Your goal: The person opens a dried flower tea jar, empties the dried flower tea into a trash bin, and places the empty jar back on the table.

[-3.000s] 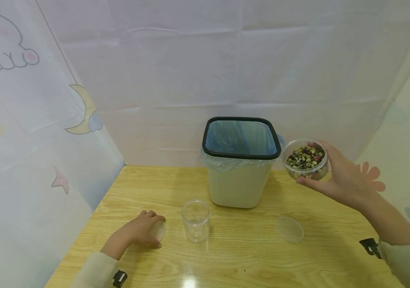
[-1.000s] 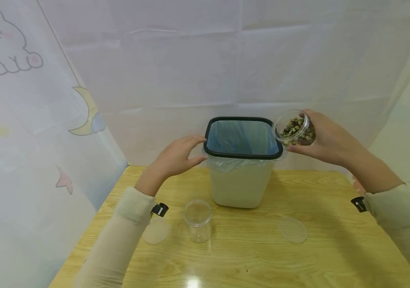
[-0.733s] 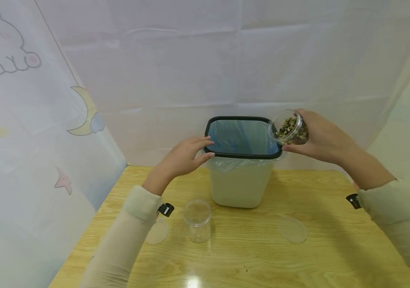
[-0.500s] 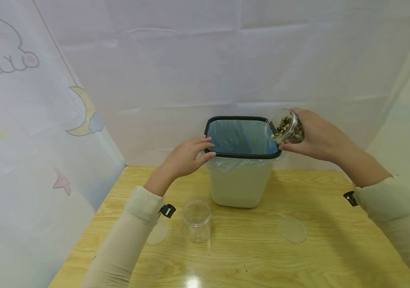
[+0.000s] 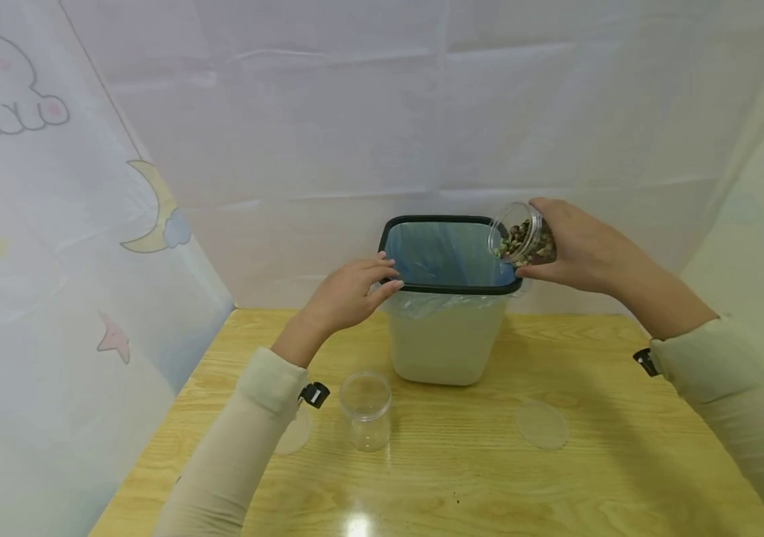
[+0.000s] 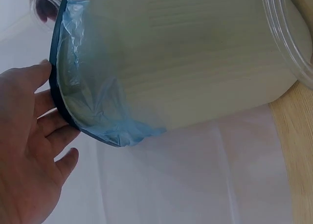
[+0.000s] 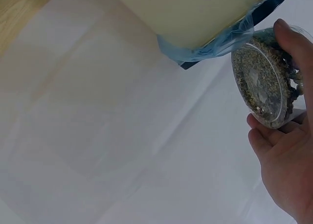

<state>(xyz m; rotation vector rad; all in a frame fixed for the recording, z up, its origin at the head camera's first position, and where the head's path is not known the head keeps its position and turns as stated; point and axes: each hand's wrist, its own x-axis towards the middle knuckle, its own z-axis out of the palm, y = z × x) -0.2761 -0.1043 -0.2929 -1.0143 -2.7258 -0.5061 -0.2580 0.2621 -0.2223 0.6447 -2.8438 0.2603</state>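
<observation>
In the head view, my right hand (image 5: 583,250) grips a clear jar (image 5: 523,235), thumb underneath and fingers behind. The jar is tilted leftward, its mouth over the right rim of a cream trash bin (image 5: 445,339) lined with a blue bag. Green, yellow and dark red dried bits (image 5: 526,242), like dried flower tea, lie slid toward the mouth. The right wrist view shows the jar's base (image 7: 259,84) with fine crumbs against it. My left hand (image 5: 348,294) is at the bin's left rim, fingers loosely extended; in the left wrist view its fingertips meet the black rim (image 6: 55,87).
A second clear jar (image 5: 365,410) stands upright and lidless on the wooden table (image 5: 476,477) before the bin. One translucent disc lid (image 5: 542,424) lies to its right; another lid (image 5: 295,434) is partly under my left sleeve. A printed cloth wall (image 5: 315,149) rises behind.
The jar has moved left from beside the bin to over its rim and tipped, its contents sliding toward the mouth. My left hand has left the lid on the table and come up to the rim.
</observation>
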